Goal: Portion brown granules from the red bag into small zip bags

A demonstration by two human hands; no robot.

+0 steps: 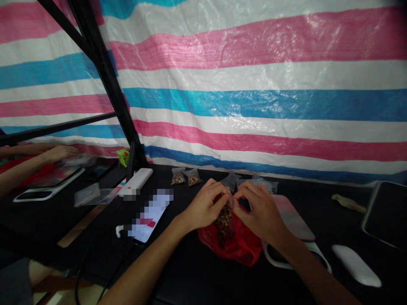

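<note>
My left hand and my right hand meet above a red plastic bag, fingers closed in a pinch. Between the fingertips shows the edge of a small clear plastic bag; most of it is hidden by the fingers. Small brown and yellowish pieces lie in the opened red bag just below. Beside my right forearm is a kitchen scale with a shiny plate, partly covered by the arm. Behind my hands lie several clear plastic bags.
Two small filled bags lie at the back. To the left are a lit phone, a white earphone and a white power strip. A white rounded object and a dark tablet-like panel sit right. Another person's hand works at far left.
</note>
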